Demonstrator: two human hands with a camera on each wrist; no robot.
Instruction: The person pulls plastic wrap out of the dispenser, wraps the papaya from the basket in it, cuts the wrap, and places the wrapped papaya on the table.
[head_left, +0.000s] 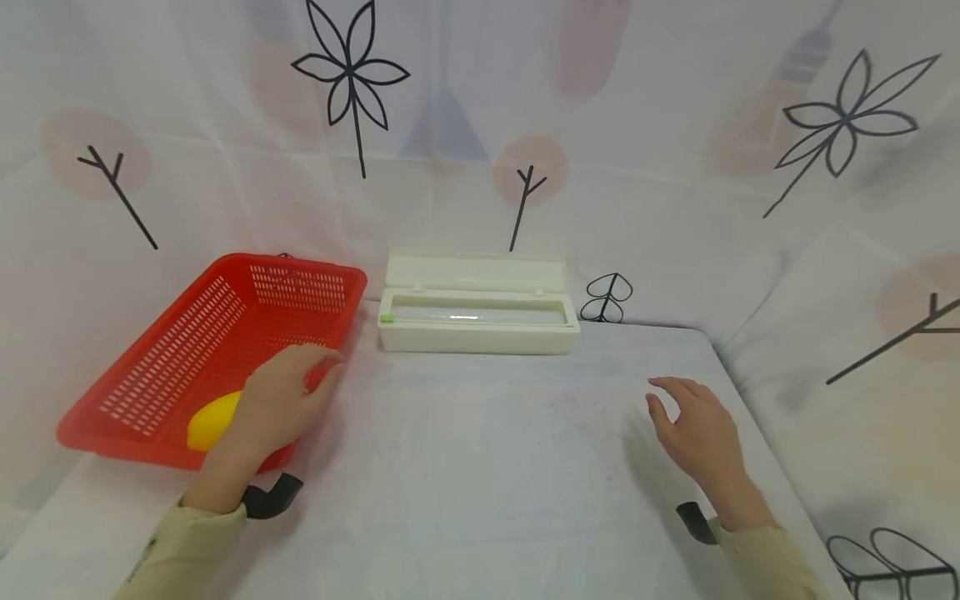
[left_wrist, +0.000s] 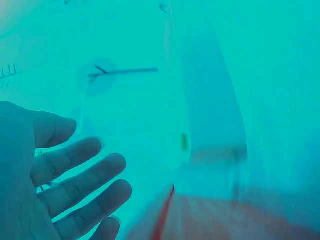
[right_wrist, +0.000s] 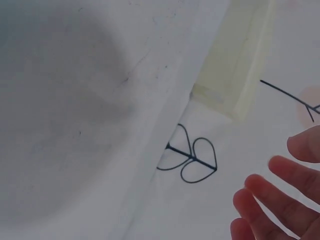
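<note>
My left hand hovers over the near right side of a red plastic basket, fingers loosely bent and spread, with nothing in them. Inside the basket, by the wrist, lies a smooth yellow rounded thing, partly hidden by the hand and forearm. At the right of the table, my right hand is held above the surface; its fingers are relaxed and hold nothing. A long cream-white box stands at the back middle with its lid raised. A small green tab shows at its left front corner.
The white-covered table carries the basket on the left and the box at the back. A patterned cloth hangs behind and along the right side. The left wrist view is strongly tinted cyan.
</note>
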